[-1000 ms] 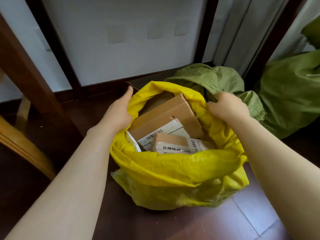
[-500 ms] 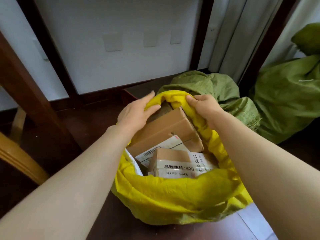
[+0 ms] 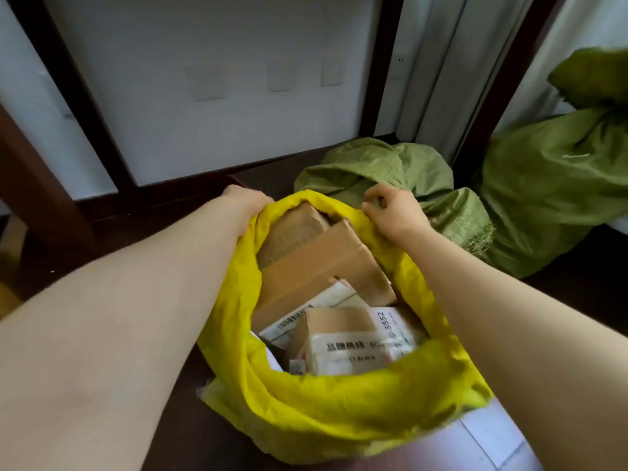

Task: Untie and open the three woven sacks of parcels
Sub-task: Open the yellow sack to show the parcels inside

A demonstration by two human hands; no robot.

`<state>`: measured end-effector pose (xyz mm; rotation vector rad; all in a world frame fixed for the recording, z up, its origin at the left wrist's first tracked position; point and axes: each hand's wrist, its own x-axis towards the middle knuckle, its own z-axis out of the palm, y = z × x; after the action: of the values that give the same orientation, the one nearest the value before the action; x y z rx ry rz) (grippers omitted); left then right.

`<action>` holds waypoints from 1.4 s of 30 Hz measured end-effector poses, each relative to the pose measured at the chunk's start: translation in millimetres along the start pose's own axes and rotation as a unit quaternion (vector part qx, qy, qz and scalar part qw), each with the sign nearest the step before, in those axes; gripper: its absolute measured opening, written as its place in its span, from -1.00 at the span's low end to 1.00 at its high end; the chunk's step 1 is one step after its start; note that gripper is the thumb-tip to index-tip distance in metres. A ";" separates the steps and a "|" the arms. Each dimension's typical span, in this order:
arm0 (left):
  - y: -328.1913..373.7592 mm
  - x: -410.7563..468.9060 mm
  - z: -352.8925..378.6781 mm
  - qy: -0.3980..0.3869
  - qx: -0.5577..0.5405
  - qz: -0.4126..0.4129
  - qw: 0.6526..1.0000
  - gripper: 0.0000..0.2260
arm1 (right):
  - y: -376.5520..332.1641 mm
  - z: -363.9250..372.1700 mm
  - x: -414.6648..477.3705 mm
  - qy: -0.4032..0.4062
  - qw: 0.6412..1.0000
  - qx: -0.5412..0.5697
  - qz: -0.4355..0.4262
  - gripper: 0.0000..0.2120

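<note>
A yellow woven sack (image 3: 326, 406) stands open on the dark floor in front of me, its rim rolled down. Inside lie cardboard parcels (image 3: 316, 263) and a labelled box (image 3: 350, 348). My left hand (image 3: 244, 205) grips the sack's far left rim, fingers curled over the edge. My right hand (image 3: 394, 209) grips the far right rim in a fist. Behind it a green woven sack (image 3: 390, 168) lies slumped. A second green sack (image 3: 557, 178) stands at the right, its neck gathered at the top.
A white panelled wall with dark wooden frames (image 3: 377, 79) rises right behind the sacks. A wooden furniture leg (image 3: 37, 185) stands at the left. Pale tiles (image 3: 492, 440) begin at the lower right.
Both hands have moved apart along the yellow rim, from the far middle out to its left and right sides, spreading the mouth wider. The view has shifted closer over the sack.
</note>
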<state>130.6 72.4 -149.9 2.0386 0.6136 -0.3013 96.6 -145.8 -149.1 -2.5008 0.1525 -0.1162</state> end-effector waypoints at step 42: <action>-144.8 -69.4 -34.8 0.217 -0.434 -0.205 0.850 -0.53 | -62.1 96.1 -108.7 -0.429 0.822 0.323 0.189 -0.25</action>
<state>-6.7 142.3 -207.0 1.0702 1.2114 0.1952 5.6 -25.0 -194.3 -1.5949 0.1829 0.9537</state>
